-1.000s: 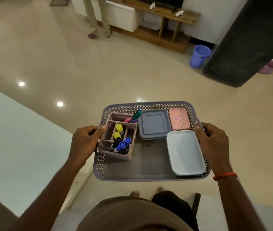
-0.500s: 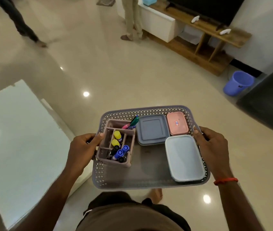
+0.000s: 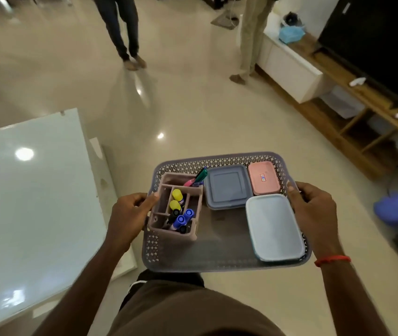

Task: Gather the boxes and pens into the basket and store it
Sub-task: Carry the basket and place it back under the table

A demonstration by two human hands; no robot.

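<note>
The grey perforated plastic basket is held crosswise, its ends gripped by the curled left hand and right hand.

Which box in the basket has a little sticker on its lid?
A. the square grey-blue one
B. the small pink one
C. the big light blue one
B: the small pink box, in the far right corner of the basket, has a little sticker in the middle of its lid, while the lids of the light blue box and the grey-blue box are plain.
</note>
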